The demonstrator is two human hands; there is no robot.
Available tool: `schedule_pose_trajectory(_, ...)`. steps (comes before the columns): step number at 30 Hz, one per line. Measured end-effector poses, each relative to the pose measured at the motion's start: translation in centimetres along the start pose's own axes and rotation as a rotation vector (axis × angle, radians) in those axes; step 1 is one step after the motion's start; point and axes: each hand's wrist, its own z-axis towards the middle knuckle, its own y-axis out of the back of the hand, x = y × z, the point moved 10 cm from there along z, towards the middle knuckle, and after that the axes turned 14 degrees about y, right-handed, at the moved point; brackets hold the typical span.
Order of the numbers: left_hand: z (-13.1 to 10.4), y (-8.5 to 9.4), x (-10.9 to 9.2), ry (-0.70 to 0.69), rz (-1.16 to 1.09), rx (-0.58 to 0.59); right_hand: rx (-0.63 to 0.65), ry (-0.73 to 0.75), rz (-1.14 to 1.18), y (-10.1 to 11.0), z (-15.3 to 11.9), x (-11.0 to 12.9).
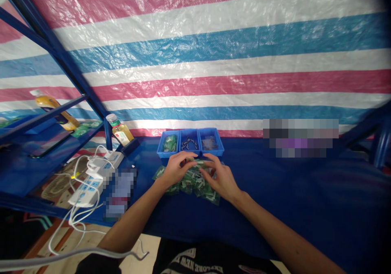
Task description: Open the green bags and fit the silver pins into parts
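Note:
My left hand [178, 167] and my right hand [220, 177] are close together over a pile of small green-printed clear plastic packets [187, 184]. Fingertips of both hands are closed on one packet [200, 163], stretched between them. Its contents are too small to make out. Just beyond my hands stands a row of blue bins. The left bin [160, 144] has green packets in it, the middle bin [190, 154] several small dark metal pins or screws, and the right bin [217, 135] clear plastic pieces.
At the left lie white power strips [87, 192] with tangled cables, and a blurred-out phone-like object [120, 192]. A juice bottle [122, 133] stands by the blue frame post [107, 133]. A striped plastic sheet [214, 78] hangs behind the blue table [259, 209].

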Motion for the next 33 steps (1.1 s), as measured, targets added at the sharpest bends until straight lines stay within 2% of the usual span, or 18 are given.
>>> schedule_pose_trajectory(3, -0.2, -0.2, -0.6, -0.06, 0.038, 0.01, -0.016, 0.064, -0.019, 0.3, 0.4, 0.6)
schedule_pose_trajectory(7, -0.2, -0.9, -1.4, -0.105, 0.042, 0.087, -0.068, 0.173, -0.076, 1.4, 0.8, 1.9)
schedule_pose_trajectory(11, -0.3, -1.4, -2.1, -0.158, 0.076, 0.141, -0.12, 0.14, -0.105, 2.0, 0.4, 1.6)
schedule_pose_trajectory(17, -0.4, -1.0, -1.9, -0.169, 0.062, 0.125, -0.04, 0.067, -0.045, 0.5, -0.3, 0.5)
schedule_pose_trajectory(20, -0.1, -0.4, -1.3, -0.09, 0.045, 0.056, -0.071, 0.087, -0.01, 0.8, -0.2, 0.9)
schedule_pose_trajectory(22, 0.2, 0.5, -0.4, 0.025, 0.005, -0.019, -0.112, 0.082, -0.013, 1.4, -0.1, 1.1)
schedule_pose_trajectory(24, 0.4, 0.9, 0.5, 0.131, -0.1, -0.033, -0.142, 0.076, -0.015, 1.9, -0.1, 1.1)
schedule_pose_trajectory(28, 0.5, -0.4, 1.1, 0.226, -0.316, 0.15, -0.103, 0.124, 0.013, 1.4, 0.0, 1.4)
schedule_pose_trajectory(33, 0.5, -1.8, 0.9, 0.198, -0.23, 0.235, -0.098, 0.183, 0.004, 1.1, 0.0, 1.5)
